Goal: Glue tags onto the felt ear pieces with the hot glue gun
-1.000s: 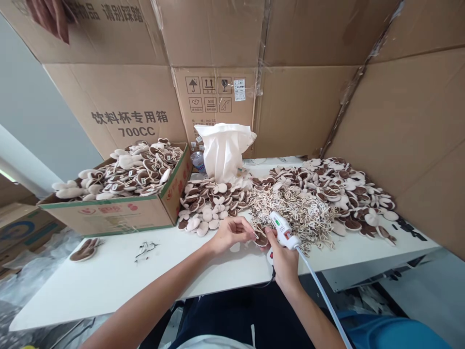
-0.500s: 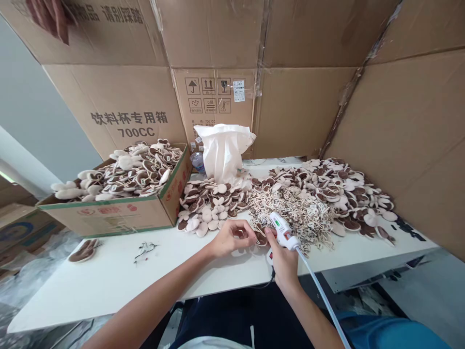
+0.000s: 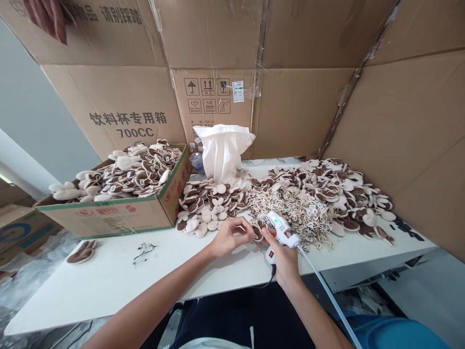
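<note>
My left hand (image 3: 232, 237) is closed in a pinch at the edge of a brown fabric piece with a pale rim (image 3: 259, 230). Close against it, my right hand (image 3: 285, 261) is wrapped round a white hot glue gun (image 3: 280, 226), whose nozzle side faces the piece. A long pale glue stick (image 3: 329, 293) runs out of the gun's back, and a black cord hangs from its handle. The right thumb and fingertip are beside the piece; whether they touch it I cannot tell. Just beyond lies a heap of small cream cord loops (image 3: 296, 211).
Brown-and-cream fabric pieces form piles at the right (image 3: 348, 194) and middle (image 3: 212, 203). An open carton (image 3: 109, 215) full of plush pieces stands left. A white bag (image 3: 223, 152) stands at the back. One finished-looking plush piece (image 3: 83, 252) lies on the white table (image 3: 119, 286).
The brown piece has tipped up a little between my hands, and the glue gun has shifted slightly left. Both hands keep nearly the same place.
</note>
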Demonstrator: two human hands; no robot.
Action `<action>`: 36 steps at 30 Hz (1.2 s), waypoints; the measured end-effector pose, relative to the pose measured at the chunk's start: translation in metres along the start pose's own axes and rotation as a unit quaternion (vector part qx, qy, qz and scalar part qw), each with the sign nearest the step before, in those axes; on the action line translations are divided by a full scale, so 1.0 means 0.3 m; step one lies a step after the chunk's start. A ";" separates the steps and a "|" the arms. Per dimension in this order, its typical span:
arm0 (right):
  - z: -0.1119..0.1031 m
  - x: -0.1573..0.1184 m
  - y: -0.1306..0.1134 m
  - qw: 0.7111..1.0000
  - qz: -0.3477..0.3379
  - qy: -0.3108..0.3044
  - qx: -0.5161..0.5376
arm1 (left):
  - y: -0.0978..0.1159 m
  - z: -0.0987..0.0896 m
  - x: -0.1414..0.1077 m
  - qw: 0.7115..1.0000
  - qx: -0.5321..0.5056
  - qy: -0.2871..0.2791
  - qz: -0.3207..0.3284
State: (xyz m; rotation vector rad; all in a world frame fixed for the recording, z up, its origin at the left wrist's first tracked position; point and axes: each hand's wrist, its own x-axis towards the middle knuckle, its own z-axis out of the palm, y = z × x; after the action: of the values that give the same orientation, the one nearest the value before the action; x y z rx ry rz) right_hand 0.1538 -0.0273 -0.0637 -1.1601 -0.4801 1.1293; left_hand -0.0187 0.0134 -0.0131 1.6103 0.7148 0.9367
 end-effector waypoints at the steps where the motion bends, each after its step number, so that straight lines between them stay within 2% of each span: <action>1: 0.000 0.003 0.003 1.000 -0.001 0.002 0.004 | -0.001 0.000 0.000 1.000 -0.003 -0.001 0.002; 15: -0.010 -0.002 -0.002 0.999 0.018 -0.027 0.007 | -0.018 0.005 0.001 0.999 0.016 0.018 0.020; 27: -0.008 0.011 0.011 1.000 0.008 -0.018 0.023 | -0.010 0.009 0.004 0.994 0.101 0.034 0.026; 36: -0.006 0.011 0.015 1.000 0.000 -0.012 0.010 | -0.002 0.009 0.001 0.993 0.108 0.037 0.027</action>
State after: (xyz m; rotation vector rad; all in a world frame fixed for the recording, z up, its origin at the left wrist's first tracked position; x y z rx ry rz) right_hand 0.1545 -0.0254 -0.0691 -1.1288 -0.4868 1.1467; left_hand -0.0160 0.0125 -0.0138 1.7987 0.8509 0.9889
